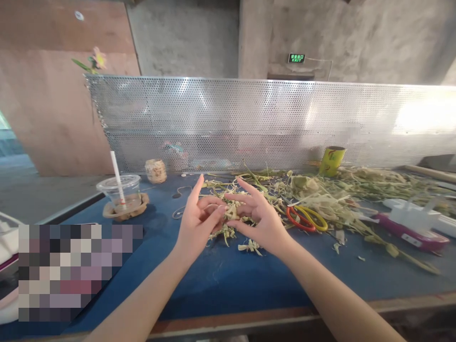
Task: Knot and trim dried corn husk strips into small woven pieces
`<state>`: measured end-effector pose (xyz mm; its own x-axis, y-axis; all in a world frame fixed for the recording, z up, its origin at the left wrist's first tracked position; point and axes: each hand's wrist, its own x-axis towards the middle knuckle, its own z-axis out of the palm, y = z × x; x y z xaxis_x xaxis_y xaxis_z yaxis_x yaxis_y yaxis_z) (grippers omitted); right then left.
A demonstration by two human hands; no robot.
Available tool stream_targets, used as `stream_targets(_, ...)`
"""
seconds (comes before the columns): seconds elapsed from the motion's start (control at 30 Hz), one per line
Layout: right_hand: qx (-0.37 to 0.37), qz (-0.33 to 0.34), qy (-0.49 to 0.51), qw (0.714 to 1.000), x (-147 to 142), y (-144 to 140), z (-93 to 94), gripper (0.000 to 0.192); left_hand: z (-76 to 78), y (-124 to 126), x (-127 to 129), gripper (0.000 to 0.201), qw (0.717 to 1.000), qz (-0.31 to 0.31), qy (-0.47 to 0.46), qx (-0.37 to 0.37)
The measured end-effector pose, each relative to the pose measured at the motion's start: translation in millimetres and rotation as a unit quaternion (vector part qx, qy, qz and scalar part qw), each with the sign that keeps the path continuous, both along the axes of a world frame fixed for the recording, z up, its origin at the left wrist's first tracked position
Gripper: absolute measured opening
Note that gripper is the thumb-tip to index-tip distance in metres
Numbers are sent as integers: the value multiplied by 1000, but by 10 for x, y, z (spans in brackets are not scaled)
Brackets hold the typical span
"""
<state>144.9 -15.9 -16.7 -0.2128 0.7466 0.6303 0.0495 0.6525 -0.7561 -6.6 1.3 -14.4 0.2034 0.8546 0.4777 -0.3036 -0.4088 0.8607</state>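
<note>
Plant piece (231, 212), small and pale, sits between the two hands, just above the scraps (227, 233) on the blue table (228, 289). The left hand (197, 216) pinches its left edge between thumb and bent fingers, with the forefinger pointing up and away. The right hand (264, 216) is spread wider: forefinger stretched out, thumb low and well apart from it, other fingers curving in toward the piece; whether they grip it I cannot tell. A red loop (309, 228) and yellow loop (322, 220) lie near the right hand.
</note>
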Motion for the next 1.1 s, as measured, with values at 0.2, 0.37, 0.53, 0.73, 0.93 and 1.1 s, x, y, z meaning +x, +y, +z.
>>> stream_targets(0.2, -118, 40, 44, 991, 30, 60, 70, 24, 11, 41, -49, 77, 999, -13, -41, 0)
stream_targets(0.37, -139, -2, 37, 990, 44, 96, 53, 15, 11, 3, -39, 77, 999, -23, 21, 22)
stream_targets(0.53, -145, -76, -39, 986, 55, 107, 7, 22, 22, -29, -27, 74, 998, -1, 45, 31)
stream_targets(0.73, -98, 7, -124, 987, 70, 72, 36, 34, 14, -14, -9, 66, 999, -39, 29, 19)
stream_targets(0.93, -70, 9, -108, 992, 54, 44, 69, 32, -34, -44, -9, 80, 994, -93, 59, 26)
stream_targets(1.1, -97, 25, -91, 991, 26, 57, 42, 28, -13, -79, 3, 84, 991, 10, 122, 44)
